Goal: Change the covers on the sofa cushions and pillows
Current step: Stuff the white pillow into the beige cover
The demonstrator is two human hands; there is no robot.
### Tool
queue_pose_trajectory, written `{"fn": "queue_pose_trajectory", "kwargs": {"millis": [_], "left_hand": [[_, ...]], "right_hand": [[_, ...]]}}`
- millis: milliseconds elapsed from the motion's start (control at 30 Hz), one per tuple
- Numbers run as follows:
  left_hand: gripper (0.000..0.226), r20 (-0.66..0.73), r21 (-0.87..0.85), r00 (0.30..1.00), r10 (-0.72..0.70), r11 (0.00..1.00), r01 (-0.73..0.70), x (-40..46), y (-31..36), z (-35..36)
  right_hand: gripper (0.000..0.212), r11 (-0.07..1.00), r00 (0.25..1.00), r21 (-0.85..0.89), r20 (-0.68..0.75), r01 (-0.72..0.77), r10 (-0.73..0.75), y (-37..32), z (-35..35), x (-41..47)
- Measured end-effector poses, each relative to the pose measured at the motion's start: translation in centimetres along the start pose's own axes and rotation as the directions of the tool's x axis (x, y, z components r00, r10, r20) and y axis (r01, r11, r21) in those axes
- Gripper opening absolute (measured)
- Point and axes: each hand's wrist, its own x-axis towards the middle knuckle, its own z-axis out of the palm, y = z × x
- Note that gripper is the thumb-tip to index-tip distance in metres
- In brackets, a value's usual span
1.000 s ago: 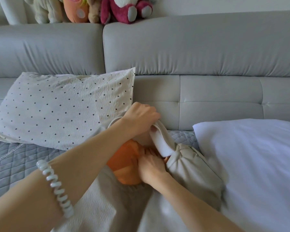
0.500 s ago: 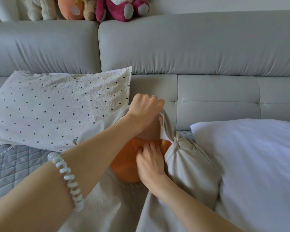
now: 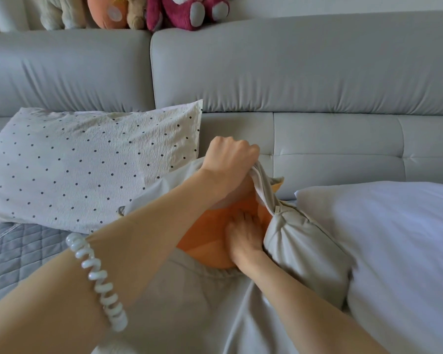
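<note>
Stuffing the orange cushion (image 3: 210, 238) in
I'm fisting the cover (image 3: 302, 241) edge up with left hand (image 3: 230, 162); right hand (image 3: 246, 235), flat-fingered, pressing the cushion just below it.

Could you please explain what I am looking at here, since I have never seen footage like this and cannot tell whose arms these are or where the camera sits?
There is no machine: a person wears a camera on the head, looking down at their own arms. The left hand, with a white spiral band on its forearm, grips the edge of a beige fabric cover. The right hand presses on the orange cushion showing in the cover's opening. They work on a grey sofa. A dotted white pillow lies to the left, a plain white pillow to the right, and plush toys sit on the backrest.
</note>
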Motion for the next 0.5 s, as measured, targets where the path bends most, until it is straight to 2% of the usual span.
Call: {"fn": "queue_pose_trajectory", "kwargs": {"millis": [67,100,133,200,233,267,300,333,400,433,500], "left_hand": [[0.012,0.016,0.007,1.0,0.012,1.0,-0.013,-0.2,-0.1,0.6],[0.012,0.021,0.006,0.999,0.027,1.0,-0.028,-0.4,-0.1,0.9],[0.012,0.027,0.0,0.999,0.042,0.999,-0.042,-0.5,-0.1,1.0],[0.01,0.023,-0.022,0.998,0.05,0.999,-0.05,-0.6,-0.1,1.2],[0.008,0.016,-0.023,0.999,0.049,0.999,-0.048,-0.6,-0.1,1.3],[0.008,0.002,-0.015,0.999,0.046,0.999,-0.046,-0.4,-0.2,1.5],[0.011,-0.011,-0.005,0.999,0.04,0.999,-0.04,-0.3,-0.2,1.8],[0.013,-0.016,-0.001,0.999,0.03,1.0,-0.03,-0.1,-0.2,2.0],[0.015,-0.016,-0.023,1.0,0.008,1.0,-0.008,0.0,-0.3,2.2],[0.017,-0.015,-0.033,1.0,0.003,0.999,-0.003,0.0,-0.3,2.1],[0.018,-0.004,-0.078,1.0,0.004,0.997,-0.004,-0.1,-0.3,2.0]], "right_hand": [[0.051,0.998,0.973,-0.006,0.222,-0.068,0.068,0.8,1.5,0.2],[0.064,0.994,0.952,0.015,0.289,-0.111,0.102,1.3,1.6,0.2],[0.07,0.99,0.94,0.029,0.32,-0.137,0.12,1.8,1.6,0.1],[0.07,0.992,0.942,0.064,0.326,-0.106,0.08,1.9,1.4,0.0],[0.065,0.996,0.965,0.072,0.26,-0.056,0.035,1.7,1.4,0.0],[0.057,0.999,0.995,0.048,0.096,0.005,-0.009,1.4,1.2,-0.2],[0.049,0.999,0.998,0.004,-0.046,0.051,-0.051,0.9,0.9,-0.3],[0.046,0.997,0.992,-0.031,-0.101,0.078,-0.08,0.4,0.2,-0.5],[0.061,1.0,0.999,0.011,0.037,0.011,-0.012,0.4,0.4,-0.7],[0.074,0.997,0.983,0.03,0.174,-0.07,0.064,0.7,0.6,-0.5],[0.094,0.975,0.932,0.103,0.329,-0.195,0.152,1.8,0.9,0.1]]}}
